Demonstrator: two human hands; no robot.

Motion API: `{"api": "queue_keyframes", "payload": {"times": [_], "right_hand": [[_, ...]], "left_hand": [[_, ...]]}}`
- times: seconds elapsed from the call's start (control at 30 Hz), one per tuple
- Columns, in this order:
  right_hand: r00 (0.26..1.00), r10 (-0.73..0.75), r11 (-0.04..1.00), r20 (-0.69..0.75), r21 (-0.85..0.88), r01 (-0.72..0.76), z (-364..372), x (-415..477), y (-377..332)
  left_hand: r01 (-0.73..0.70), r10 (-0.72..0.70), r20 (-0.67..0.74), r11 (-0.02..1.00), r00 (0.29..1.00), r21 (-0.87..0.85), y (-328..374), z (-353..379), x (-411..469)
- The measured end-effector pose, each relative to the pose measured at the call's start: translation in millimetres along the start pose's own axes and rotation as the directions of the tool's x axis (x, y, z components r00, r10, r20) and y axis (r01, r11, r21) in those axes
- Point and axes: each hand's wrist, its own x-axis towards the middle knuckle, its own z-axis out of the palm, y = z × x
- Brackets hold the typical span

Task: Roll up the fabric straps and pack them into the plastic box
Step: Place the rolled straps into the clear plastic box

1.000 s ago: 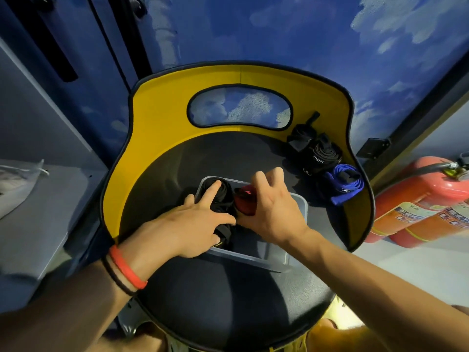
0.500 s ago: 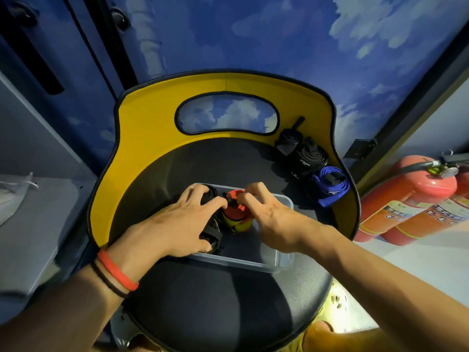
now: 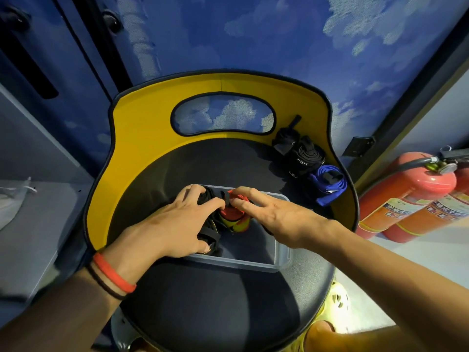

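A clear plastic box (image 3: 280,252) sits on the black seat (image 3: 215,303) of a chair. Inside it, at the left, lie black rolled straps (image 3: 210,233), with a red and yellow rolled strap (image 3: 234,221) standing beside them. My left hand (image 3: 172,227) reaches into the box, and its fingers curl over the black rolled straps. My right hand (image 3: 281,219) comes in from the right and pinches the top of the red roll with its fingertips. On the seat at the back right lie loose black straps (image 3: 302,156) and a blue strap (image 3: 330,184).
The chair's yellow backrest (image 3: 142,153) curves round the seat behind the box. Two red fire extinguishers (image 3: 406,199) lie on the floor to the right. A grey shelf (image 3: 38,224) stands at the left. A blue wall with a cloud pattern rises behind.
My right hand has lowered the red roll into the box beside the black straps and now holds only its top. My left hand's fingers have curled further over the black straps.
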Motion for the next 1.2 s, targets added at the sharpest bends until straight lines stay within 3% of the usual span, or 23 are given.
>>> {"api": "queue_keyframes", "payload": {"times": [0.17, 0.47, 0.63, 0.77, 1.0, 1.2], "right_hand": [[0.998, 0.000, 0.998, -0.068, -0.060, -0.004, 8, 4, 2], [0.969, 0.148, 0.984, -0.197, -0.071, -0.165, 8, 24, -15], [0.959, 0.165, 0.962, -0.230, -0.177, -0.208, 11, 30, -15], [0.939, 0.221, 0.974, -0.263, 0.011, -0.226, 19, 33, -18], [0.902, 0.339, 0.934, -0.268, 0.211, -0.288, 26, 34, -20], [0.929, 0.309, 0.937, -0.203, 0.234, -0.260, 22, 35, -10]], "left_hand": [[0.006, -0.006, 0.006, 1.000, 1.000, -0.002, 1, 0, 0], [0.003, -0.003, -0.001, 1.000, 1.000, -0.027, -4, 0, -2], [-0.098, 0.096, -0.066, 0.995, 0.993, -0.024, -6, 3, -3], [-0.099, 0.100, 0.004, 0.995, 0.995, -0.032, -4, 0, -3], [-0.051, 0.037, 0.135, 0.994, 0.990, 0.099, 5, 8, 4], [-0.001, -0.017, 0.154, 0.993, 0.988, 0.115, 14, 8, 7]]}}
